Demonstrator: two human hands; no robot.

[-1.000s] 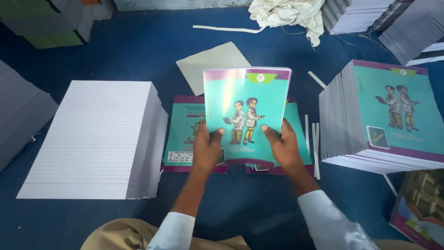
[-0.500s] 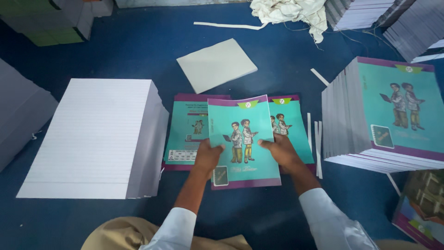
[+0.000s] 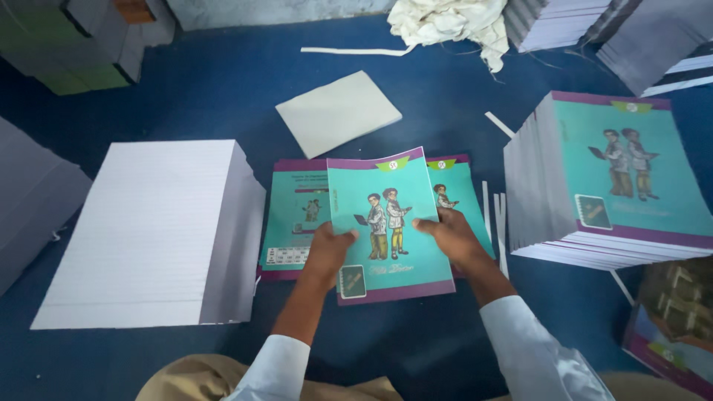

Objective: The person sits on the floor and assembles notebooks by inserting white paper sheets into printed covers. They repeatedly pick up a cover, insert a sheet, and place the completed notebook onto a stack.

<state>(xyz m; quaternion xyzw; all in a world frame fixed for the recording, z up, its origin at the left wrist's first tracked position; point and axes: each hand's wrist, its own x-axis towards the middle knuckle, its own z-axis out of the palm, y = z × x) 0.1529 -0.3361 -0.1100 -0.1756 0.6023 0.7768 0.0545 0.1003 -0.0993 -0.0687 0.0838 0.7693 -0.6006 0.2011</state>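
On the blue floor, a teal booklet (image 3: 390,223) lies over an opened cover (image 3: 297,219). Left hand (image 3: 329,251) and right hand (image 3: 449,236) pinch its side edges, fingers curled. Ruled paper stack (image 3: 148,230) sits left, finished booklets (image 3: 609,178) right.

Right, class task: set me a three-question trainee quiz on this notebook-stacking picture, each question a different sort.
1. True or false: both hands, left hand and right hand, rest on the teal purple-edged cover booklet.
2. Which lies on the person's left? A) the tall stack of white ruled paper B) the tall stack of finished teal-covered notebooks C) the crumpled white cloth
3. Fill in: the single plain grey pad lies on the ____ floor covering.

Key: 1 true; 2 A; 3 blue.
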